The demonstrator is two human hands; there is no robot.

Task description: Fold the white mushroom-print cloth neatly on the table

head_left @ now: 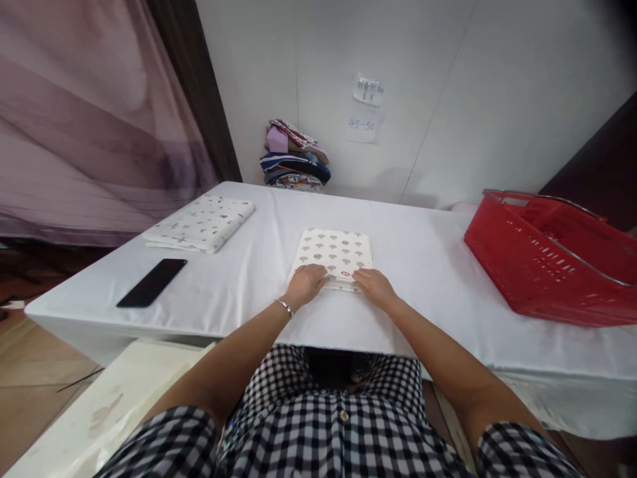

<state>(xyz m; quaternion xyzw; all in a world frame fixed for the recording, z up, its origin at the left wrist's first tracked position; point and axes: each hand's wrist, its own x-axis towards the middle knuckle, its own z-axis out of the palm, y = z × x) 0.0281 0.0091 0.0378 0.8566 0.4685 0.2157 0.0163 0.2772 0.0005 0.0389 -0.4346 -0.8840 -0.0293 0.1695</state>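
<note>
Table [223, 292] draped in plain white cloth spans your view; red plastic mesh basket [547, 265] sits at its right end, second folded white printed cloth [202, 222] far left, flat black phone [152, 282] near the left edge. Folded white cloth with small grey tree print [334, 255] lies at centre, just beyond the near edge. Your left hand [304, 284] and right hand [374, 287] rest on its near edge, fingers curled loosely over the layers, not clamped shut. Judgement: press evenly with both palms, keep the edges aligned, smooth outward so the layers do not slip.
</note>
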